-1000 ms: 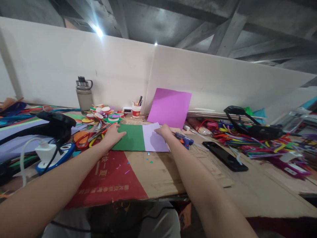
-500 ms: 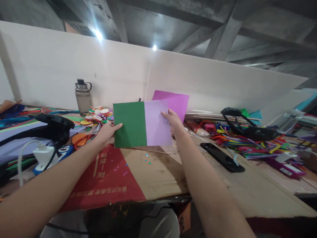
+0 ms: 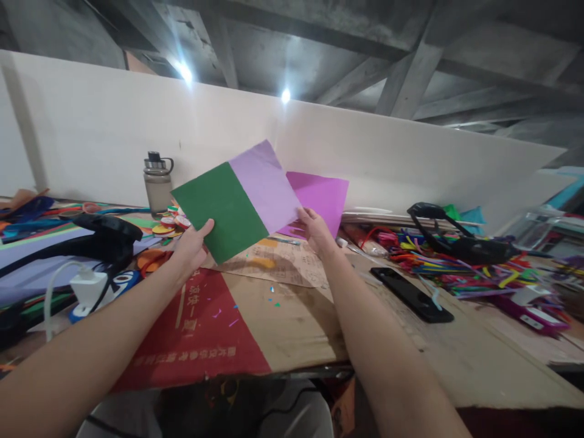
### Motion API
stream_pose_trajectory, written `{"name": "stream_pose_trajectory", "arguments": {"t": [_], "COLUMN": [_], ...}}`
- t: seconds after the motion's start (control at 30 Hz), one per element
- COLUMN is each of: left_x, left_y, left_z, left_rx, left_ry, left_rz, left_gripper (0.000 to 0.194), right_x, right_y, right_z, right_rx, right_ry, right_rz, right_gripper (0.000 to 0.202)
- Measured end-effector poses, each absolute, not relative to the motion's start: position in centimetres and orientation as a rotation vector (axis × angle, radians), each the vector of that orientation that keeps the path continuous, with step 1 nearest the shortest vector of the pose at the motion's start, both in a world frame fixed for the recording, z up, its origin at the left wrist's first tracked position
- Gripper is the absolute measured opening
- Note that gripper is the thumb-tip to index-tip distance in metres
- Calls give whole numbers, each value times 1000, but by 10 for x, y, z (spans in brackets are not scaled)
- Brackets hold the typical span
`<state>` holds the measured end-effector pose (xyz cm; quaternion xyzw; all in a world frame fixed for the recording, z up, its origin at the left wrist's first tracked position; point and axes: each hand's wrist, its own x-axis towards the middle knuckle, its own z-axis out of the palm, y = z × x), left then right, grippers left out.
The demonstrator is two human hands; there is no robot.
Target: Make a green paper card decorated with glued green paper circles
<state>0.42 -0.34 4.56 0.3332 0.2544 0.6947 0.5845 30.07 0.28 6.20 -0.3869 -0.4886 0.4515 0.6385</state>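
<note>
While both hands [image 3: 191, 249] [image 3: 317, 232] pinch the green-lilac sheet [image 3: 244, 201] | left fingertips hidden behind | magenta sheet [image 3: 325, 198] partly covered

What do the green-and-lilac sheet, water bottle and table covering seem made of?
Green-and-lilac sheet: matte paper or thin card; flat, without shine.
Water bottle: probably smooth plastic, from its translucent greyish body; glass is possible.
Table covering: likely dull cardboard, being plain brown with red print.
</note>
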Motion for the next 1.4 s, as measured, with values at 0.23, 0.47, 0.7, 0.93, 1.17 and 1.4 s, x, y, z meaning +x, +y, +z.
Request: {"name": "stream_pose_trajectory", "arguments": {"t": [0.23,0.47,0.7,0.93,1.17,1.4], "left_x": [12,20,21,19,25,8], "left_y": [-10,-23,-27,-23,-34,-26], "left_z": [48,48,50,48,52,78], "left_rx": [728,775,727,696,744,694], "left_ry": [492,428,459,449,434,344], "left_rz": [1710,1506,1504,1532,1486,1589], "left_gripper": [32,33,52,36,43,33], "right_x": [247,199,201,199,199,203], "right_y": [-9,-22,-27,-25,-23,-25], "right_z": [49,42,45,42,42,49], "right_rx": [-712,-705,-738,-798,-784,-643], "right_ry": [-1215,-1066,-1043,-1083,-1081,-1167], "right_rz": [1364,1195,1163,1206,1238,1313], "right_gripper": [40,44,37,29,30,44]}}
